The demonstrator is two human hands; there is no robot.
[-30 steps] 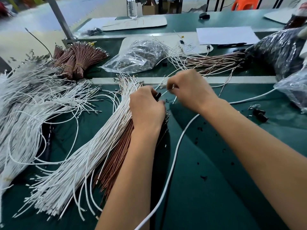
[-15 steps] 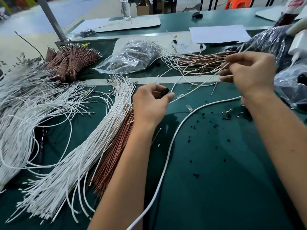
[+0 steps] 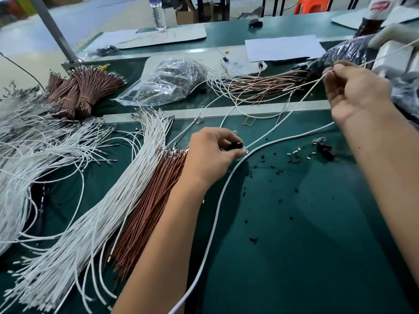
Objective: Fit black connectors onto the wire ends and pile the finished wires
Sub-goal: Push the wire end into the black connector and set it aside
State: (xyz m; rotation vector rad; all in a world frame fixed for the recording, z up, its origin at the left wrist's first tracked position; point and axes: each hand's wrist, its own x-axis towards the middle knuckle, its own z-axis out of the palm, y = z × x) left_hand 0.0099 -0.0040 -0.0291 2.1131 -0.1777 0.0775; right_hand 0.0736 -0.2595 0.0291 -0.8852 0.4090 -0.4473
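My left hand (image 3: 209,152) sits low over the green surface (image 3: 306,234), its fingers curled so the grip pinches a small black connector (image 3: 237,145) between thumb and fingertips. A thin white wire (image 3: 292,112) runs from that connector up and to the right, taut, to my right hand (image 3: 356,91), which is raised above the far right of the surface; there the grip is clenched on the wire, finger and thumb pinching it near the top of the hand (a second thin strand seems to run alongside, though I cannot tell whether I hold both).

Just left of the connector lies a fan of copper-coloured wires (image 3: 152,205), and touching its left side a wider fan of white wires (image 3: 97,223). Further left of the connector a loose heap of white wires (image 3: 29,150) spreads to the edge of view. Beyond the connector, past a pale strip across the surface, are a clear plastic bag (image 3: 167,81) and, to the right of it, a tangle of copper and white wires (image 3: 260,83). Tied bundles of brown wires (image 3: 84,91) lie beyond the heap.

A thicker white cable (image 3: 217,207) curves from under the connector toward me. Right of the connector, small black bits (image 3: 272,165) and a few spare black connectors (image 3: 326,150) are scattered on the surface.
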